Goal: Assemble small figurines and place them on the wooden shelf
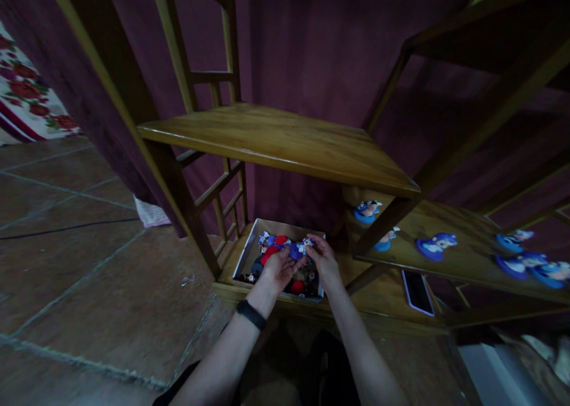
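A cardboard box (247, 247) full of small red and blue figurines sits on the lowest wooden shelf. Both my hands reach into it. My left hand (278, 268), with a black band on the wrist, is curled over the figurines, next to a red one (268, 254). My right hand (321, 259) is closed around a blue and white figurine (297, 250) at the top of the pile. Whether my left hand grips a piece is hidden by its back.
A bare wooden shelf (285, 138) hangs above the box. To the right, a lower shelf (467, 240) carries several blue figurines (435, 245). A phone (417, 292) lies on the bottom board. Tiled floor (89, 263) spreads left; a white box (494, 370) stands at bottom right.
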`<move>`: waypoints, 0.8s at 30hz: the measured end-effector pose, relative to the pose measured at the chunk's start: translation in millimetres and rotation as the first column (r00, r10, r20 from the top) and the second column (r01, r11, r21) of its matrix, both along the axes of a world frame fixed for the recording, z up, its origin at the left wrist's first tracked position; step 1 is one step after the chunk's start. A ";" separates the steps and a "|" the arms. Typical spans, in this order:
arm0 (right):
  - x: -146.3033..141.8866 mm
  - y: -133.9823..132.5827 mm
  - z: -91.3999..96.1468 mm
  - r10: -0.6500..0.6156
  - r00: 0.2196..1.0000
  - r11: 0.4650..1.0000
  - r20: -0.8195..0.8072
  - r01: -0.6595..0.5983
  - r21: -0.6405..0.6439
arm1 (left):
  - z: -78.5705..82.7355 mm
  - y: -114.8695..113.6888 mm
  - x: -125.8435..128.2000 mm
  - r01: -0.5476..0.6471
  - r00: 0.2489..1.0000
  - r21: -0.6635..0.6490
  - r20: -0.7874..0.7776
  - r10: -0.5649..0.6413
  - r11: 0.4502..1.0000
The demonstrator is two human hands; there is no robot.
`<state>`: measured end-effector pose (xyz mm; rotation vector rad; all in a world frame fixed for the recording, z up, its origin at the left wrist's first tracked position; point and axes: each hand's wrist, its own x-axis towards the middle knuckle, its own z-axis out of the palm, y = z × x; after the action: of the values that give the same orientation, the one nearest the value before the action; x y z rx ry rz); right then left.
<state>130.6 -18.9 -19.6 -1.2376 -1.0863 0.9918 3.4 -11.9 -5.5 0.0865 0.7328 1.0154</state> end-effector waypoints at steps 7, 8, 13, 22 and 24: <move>-2.7 2.4 1.8 0.013 0.999 1.000 0.050 -0.013 0.013 | -1.6 -1.7 2.0 0.003 1.000 0.023 0.018 -0.003 1.000; -3.1 2.2 2.0 0.016 0.998 1.000 0.058 -0.017 0.018 | -1.6 -1.9 2.1 -0.003 1.000 0.027 0.026 0.002 1.000; -5.4 0.1 1.1 0.015 0.988 0.999 0.153 -0.021 0.035 | -1.8 -3.2 2.3 0.006 1.000 0.036 0.005 -0.007 0.999; -5.3 -4.7 5.4 -0.014 0.918 0.995 0.396 -0.025 0.092 | -2.8 -4.0 0.4 0.095 0.993 0.024 -0.069 -0.093 0.995; -4.4 -3.8 4.1 -0.020 0.910 0.994 0.414 -0.024 0.102 | -2.3 -3.7 0.0 0.107 0.991 0.015 -0.088 -0.105 0.994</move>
<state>126.2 -22.7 -15.5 -1.3960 -1.4499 0.6734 3.4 -15.6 -7.8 0.1862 0.7891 0.9217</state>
